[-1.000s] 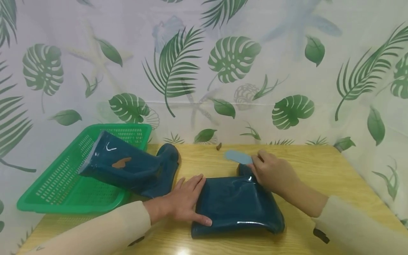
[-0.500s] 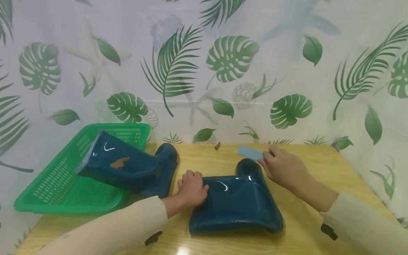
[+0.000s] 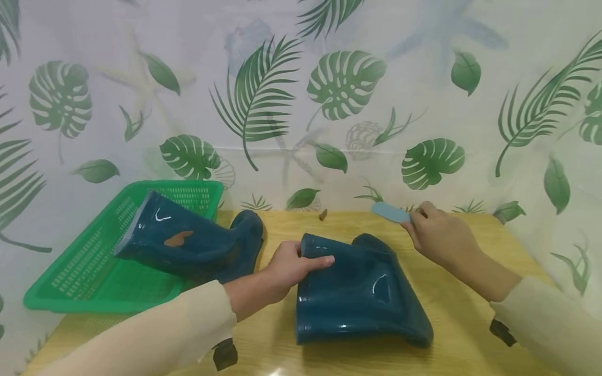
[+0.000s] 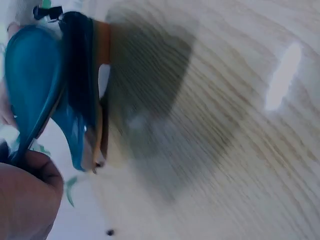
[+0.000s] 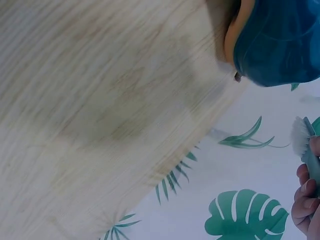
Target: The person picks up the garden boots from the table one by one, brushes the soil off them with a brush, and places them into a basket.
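A dark blue rain boot (image 3: 357,297) lies on its side at the middle of the table, its shaft pointing left. My left hand (image 3: 282,269) grips the shaft's top rim, thumb on the outer face and the other fingers curled behind the edge. In the left wrist view the boot's opening (image 4: 35,75) is partly lifted off the table. My right hand (image 3: 442,235) holds a light blue brush (image 3: 390,212) by its handle, apart from the boot's toe. White bristles (image 5: 300,137) show in the right wrist view.
To the left, a second blue boot (image 3: 188,261) with a brown smear (image 3: 178,238) leans over the rim of a green plastic basket (image 3: 39,300). One small brown bit (image 3: 323,214) lies near the table's far edge, before a leaf-patterned backdrop (image 3: 282,104).
My left hand has gone from lying flat on the shaft to gripping its rim, and the rim is raised and tilted. My right hand has carried the brush right and away from the boot.
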